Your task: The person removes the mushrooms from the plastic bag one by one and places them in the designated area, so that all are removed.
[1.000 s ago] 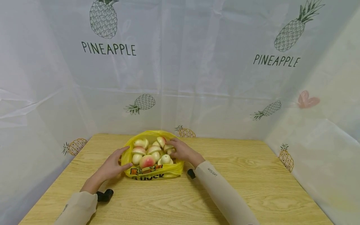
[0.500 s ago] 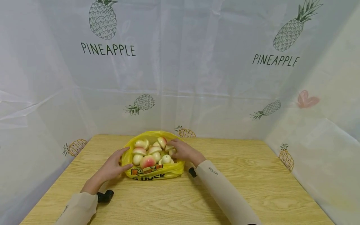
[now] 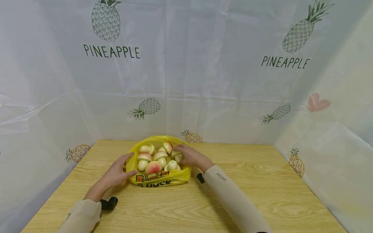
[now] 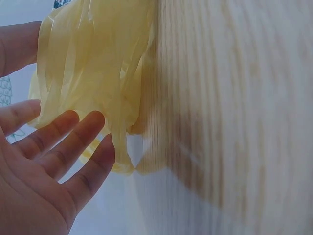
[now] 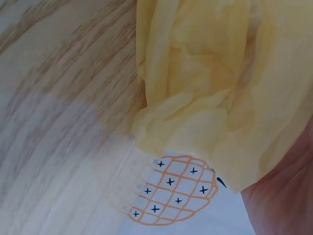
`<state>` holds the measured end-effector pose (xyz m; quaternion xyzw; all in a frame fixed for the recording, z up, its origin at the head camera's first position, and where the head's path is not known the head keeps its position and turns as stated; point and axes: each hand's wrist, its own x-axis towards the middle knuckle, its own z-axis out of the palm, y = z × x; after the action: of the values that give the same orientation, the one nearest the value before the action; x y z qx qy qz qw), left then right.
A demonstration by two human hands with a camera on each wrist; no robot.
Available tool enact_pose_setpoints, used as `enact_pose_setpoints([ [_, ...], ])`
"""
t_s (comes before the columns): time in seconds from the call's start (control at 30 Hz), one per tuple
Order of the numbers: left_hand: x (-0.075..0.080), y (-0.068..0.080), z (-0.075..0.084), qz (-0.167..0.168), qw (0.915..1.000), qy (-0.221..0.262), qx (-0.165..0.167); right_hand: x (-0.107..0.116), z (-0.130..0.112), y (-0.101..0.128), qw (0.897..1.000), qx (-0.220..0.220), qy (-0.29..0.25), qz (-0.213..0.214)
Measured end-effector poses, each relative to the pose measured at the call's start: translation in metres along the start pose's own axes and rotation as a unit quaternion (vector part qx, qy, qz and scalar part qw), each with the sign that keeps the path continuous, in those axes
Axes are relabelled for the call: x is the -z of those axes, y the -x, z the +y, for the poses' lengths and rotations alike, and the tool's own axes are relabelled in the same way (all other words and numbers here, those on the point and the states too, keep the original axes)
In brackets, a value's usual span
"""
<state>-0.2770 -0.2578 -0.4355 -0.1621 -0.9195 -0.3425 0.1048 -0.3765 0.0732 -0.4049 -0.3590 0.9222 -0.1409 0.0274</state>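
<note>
Bag (image 3: 158, 176), yellow plastic w/ orange & black print on its near face, sits on the tabletop (image 3: 262, 194) toward the far edge, about centre, mouth spread wide. Inside: a heap of toy mushrooms (image 3: 158, 155), pale caps w/ cream stems, plus a pink-red peach (image 3: 152, 167) at the near side.

Left hand (image 3: 116, 171) is at the bag's left side, fingers straight & spread, thumb tip against the near-left of the bag by the print. Nothing pinched; hand is relaxed, flat-ish. Left wrist view: same hand (image 4: 39, 166) palm up-close, fingertips (image 4: 93, 122) touching or just beside the crinkled yellow film (image 4: 93, 63); can't tell which.

Right hand (image 3: 190, 157) lies over the bag's right rim, fingers reaching in among the mushrooms at the right of the heap. Fingers look bent, but whether they grasp a mushroom or the rim can't be told from the head view. Right wrist view shows only bunched yellow film (image 5: 205, 83), a sliver of the hand (image 5: 288, 196) at the lower right corner & wood grain; no help on the grip.

Both forearms in beige sleeves (image 3: 233, 200). Black wrist-cam mounts show: one near the left wrist (image 3: 109, 203), one by the right wrist (image 3: 199, 178).

Around: white sheet (image 3: 204, 81) walls the tabletop on three sides, printed w/ pineapples & the word PINEAPPLE. An orange pineapple print (image 3: 190, 137) sits just behind the bag; same print shows in the right wrist view (image 5: 171, 196) under the film's edge. Pink heart print (image 3: 318, 104) on the right wall.
</note>
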Motion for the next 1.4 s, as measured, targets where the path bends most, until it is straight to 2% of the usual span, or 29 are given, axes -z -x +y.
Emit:
enact_pose_setpoints([
  [0.27, -0.001, 0.0, -0.001, -0.004, 1.0, 0.006, 0.002, 0.002, 0.004, 0.004, 1.0, 0.015, -0.003, 0.014],
  [0.5, -0.001, -0.001, 0.0, -0.005, 0.9999, 0.01, 0.0, 0.018, 0.001, 0.018, 0.998, 0.039, -0.013, 0.037],
  [0.73, -0.002, -0.002, -0.001, -0.003, 1.0, 0.006, 0.003, 0.034, -0.002, 0.034, 0.998, 0.048, -0.002, 0.051],
  [0.9, -0.002, 0.0, -0.002, 0.002, 1.0, 0.001, -0.007, 0.04, 0.0, 0.045, 0.997, 0.049, -0.001, 0.064],
  [1.17, 0.002, -0.001, -0.002, 0.003, 0.9999, 0.012, -0.004, 0.05, 0.018, 0.062, 0.994, 0.037, -0.001, 0.103],
  [1.4, 0.001, 0.002, -0.001, 0.007, 0.9999, 0.007, -0.013, 0.046, 0.042, 0.077, 0.993, 0.014, 0.0, 0.116],
])
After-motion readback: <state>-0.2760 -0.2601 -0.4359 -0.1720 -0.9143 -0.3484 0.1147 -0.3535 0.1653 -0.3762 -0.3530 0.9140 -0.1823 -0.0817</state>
